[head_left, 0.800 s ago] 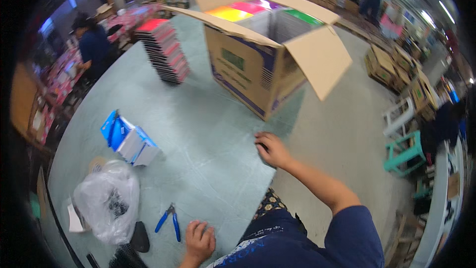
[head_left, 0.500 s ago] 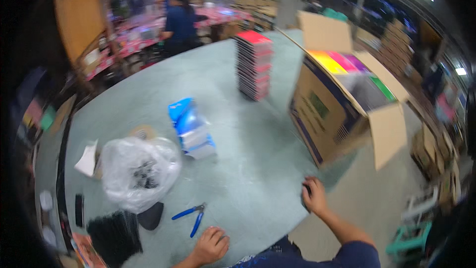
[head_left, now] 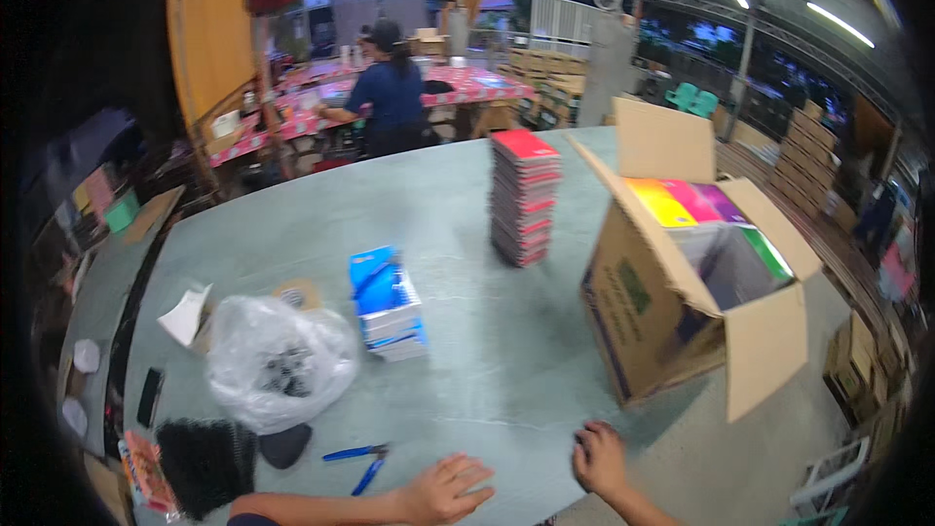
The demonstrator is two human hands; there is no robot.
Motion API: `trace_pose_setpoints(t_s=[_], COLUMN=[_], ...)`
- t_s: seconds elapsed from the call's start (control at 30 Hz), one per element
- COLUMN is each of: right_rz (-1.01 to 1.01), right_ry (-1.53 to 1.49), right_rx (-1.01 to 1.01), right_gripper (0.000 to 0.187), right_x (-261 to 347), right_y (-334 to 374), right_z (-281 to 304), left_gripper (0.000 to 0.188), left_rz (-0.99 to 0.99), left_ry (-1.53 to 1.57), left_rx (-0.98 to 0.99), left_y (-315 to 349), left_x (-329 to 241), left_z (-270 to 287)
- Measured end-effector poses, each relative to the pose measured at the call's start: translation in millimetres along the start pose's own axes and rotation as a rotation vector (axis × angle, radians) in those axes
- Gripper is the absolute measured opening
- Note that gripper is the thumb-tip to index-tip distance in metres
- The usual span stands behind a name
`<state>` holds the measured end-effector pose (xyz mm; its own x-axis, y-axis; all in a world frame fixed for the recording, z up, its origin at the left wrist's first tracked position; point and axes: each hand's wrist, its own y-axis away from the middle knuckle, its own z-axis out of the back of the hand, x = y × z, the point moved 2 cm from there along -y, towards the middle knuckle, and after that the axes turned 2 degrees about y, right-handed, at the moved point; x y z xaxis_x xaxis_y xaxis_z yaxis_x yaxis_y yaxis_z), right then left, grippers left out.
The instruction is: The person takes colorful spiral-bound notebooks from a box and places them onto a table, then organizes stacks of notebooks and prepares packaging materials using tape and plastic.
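My left hand [head_left: 450,493] is at the table's near edge, fingers stretched out and nothing seen in them. To its left lie blue-handled cutting pliers [head_left: 367,474] with the handles spread. My right hand [head_left: 600,460] rests at the near right edge of the table, fingers curled around something small and dark that I cannot make out. Beyond the pliers, a clear plastic bag [head_left: 230,358] holds small black pieces. A blue and white box [head_left: 394,324] stands past it. Dark bristly strands [head_left: 203,463] lie at the left, beside a dark rounded piece [head_left: 285,445].
An open cardboard carton [head_left: 623,331] with colourful folders inside stands at the right, flaps spread. A tall stack of red-covered booklets [head_left: 523,200] rises near the far edge. A roll of tape [head_left: 302,294] and a phone [head_left: 150,396] lie left. A person [head_left: 390,97] sits at another table.
The view has tilted up and shifted, so the table things appear lower. My left hand has moved right, away from the pliers, and its fingers have straightened. My right hand stays by the edge.
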<state>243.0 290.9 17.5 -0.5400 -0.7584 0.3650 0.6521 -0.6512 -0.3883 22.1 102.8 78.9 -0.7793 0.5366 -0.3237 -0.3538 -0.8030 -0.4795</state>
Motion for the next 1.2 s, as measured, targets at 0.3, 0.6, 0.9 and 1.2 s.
trace_pose_setpoints(t_s=[0.3,0.6,0.9,1.2], right_rz=[0.387,0.15,-0.415,0.357], right_ry=[-0.167,-0.757,-0.327,0.051], right_rx=[0.374,0.525,-0.567,-0.167], right_gripper=[0.037,0.031,0.04,0.055], right_x=[-1,-72,-229,-198], right_y=[-16,-10,3,-129], right_z=[-27,26,353,342], left_gripper=[0.028,0.021,0.047,0.062], left_rz=[-0.245,0.246,0.233,1.081], left_ry=[-0.365,0.066,0.106,0.671], left_rx=[-0.504,0.601,0.979,1.073], left_y=[-275,-463,-431,-464], left_x=[-45,-9,-19,4], left_z=[139,65,-3,13])
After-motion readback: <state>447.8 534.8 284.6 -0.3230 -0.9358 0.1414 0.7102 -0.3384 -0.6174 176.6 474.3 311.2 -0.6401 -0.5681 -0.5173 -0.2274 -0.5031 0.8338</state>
